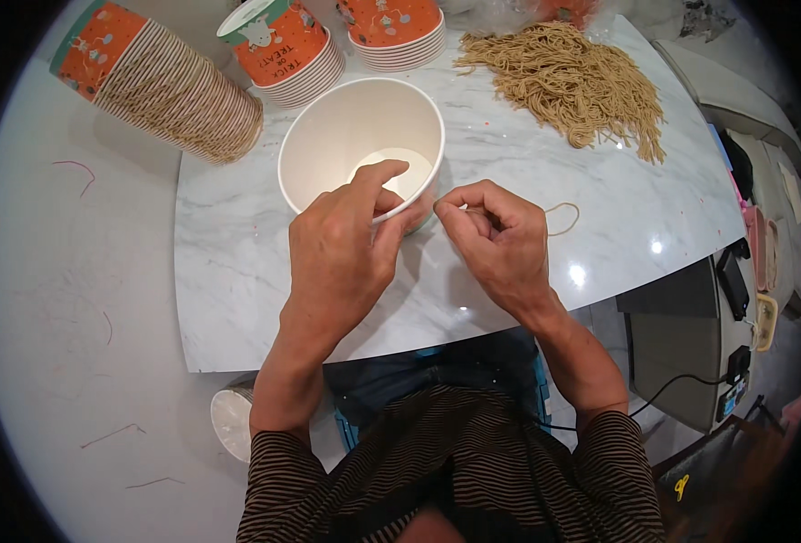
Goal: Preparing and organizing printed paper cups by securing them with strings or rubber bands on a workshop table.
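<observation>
While the left grip [339, 240] pinched the rim [362, 80], likely the light, stiff tub's [328, 136] best hold, the right grip [505, 240] pinched cord [578, 215].

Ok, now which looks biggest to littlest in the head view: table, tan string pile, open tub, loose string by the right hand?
1. Table
2. Tan string pile and open tub: too alike to rank, and the tub's rim may be nearer the camera
3. Loose string by the right hand
</observation>
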A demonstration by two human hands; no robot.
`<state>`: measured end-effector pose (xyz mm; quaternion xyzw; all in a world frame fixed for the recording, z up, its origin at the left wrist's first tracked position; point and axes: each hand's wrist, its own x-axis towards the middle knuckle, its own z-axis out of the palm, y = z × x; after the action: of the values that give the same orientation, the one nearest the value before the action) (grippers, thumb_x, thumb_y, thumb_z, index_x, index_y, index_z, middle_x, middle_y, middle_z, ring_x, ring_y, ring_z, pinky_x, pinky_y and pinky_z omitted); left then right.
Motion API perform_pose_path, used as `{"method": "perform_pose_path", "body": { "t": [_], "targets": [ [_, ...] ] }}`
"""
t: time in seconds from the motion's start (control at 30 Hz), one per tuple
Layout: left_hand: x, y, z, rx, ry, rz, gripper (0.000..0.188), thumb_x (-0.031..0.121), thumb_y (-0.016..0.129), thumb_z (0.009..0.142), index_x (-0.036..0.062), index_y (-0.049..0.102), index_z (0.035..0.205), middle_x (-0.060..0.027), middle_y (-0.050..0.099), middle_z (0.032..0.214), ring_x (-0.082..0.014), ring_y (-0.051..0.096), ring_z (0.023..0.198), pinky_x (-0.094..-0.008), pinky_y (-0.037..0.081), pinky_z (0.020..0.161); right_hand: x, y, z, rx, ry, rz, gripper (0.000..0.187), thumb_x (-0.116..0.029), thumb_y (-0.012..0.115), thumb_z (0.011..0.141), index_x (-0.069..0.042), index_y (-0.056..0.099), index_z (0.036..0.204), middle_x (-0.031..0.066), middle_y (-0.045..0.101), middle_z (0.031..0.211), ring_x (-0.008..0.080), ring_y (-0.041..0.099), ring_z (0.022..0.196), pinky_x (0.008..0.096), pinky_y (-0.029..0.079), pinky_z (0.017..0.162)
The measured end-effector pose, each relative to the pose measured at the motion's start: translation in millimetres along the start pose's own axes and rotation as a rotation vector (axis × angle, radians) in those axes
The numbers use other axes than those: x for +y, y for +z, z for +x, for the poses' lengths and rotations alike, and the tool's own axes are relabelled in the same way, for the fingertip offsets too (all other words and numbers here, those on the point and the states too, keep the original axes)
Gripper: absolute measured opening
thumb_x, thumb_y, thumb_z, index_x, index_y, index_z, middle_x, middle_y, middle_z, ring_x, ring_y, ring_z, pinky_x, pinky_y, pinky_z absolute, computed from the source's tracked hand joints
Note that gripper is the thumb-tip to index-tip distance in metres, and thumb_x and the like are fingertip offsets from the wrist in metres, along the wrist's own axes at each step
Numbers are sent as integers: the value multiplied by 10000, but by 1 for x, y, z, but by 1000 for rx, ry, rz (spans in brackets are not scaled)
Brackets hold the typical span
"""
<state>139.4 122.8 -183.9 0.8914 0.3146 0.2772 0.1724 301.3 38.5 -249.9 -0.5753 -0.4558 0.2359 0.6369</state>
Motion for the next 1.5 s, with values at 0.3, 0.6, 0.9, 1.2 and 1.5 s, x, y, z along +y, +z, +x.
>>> {"method": "perform_pose_path", "body": {
  "t": [0.3,0.6,0.9,1.2,1.5],
  "targets": [
    [2,1,1,-5,-5,-2,445,6,820,868,58,675,1285,-128,788,936,-242,786,845,-345,620,742,-2,-1,4,-15,0,-15,67,-60,760,909,3,758,932,-15,411,578,59,372,537,290,338,505],
    [1,1,3,-5,39,-27,391,94,810,895,61,652,1252,-109,764,863,-315,735,777,-415,544,674,-3,1,9,-33,7,-21,61,-54,759,907,4,754,924,-6,464,582,62,403,539,279,364,510],
    [-3,-10,16,-135,76,-103,362,-39,551,1012,38,604,1361,-227,734,928,-410,725,858,-411,561,781,-4,0,10,-29,20,2,68,-41,750,916,22,754,941,8,600,654,47,479,590,265,412,536],
    [0,-15,43,-300,73,-99,276,-9,607,965,8,687,1229,-203,740,894,-396,709,845,-415,548,763,-2,-2,12,-23,33,35,74,-42,743,938,31,745,943,2,643,697,39,513,625,248,422,554],
    [5,-14,53,-364,20,20,128,43,677,931,-10,736,1031,-194,739,879,-362,703,796,-400,534,704,0,-4,14,-21,43,51,72,-36,734,947,34,743,959,3,681,741,32,533,645,233,436,566]
  ]
}}
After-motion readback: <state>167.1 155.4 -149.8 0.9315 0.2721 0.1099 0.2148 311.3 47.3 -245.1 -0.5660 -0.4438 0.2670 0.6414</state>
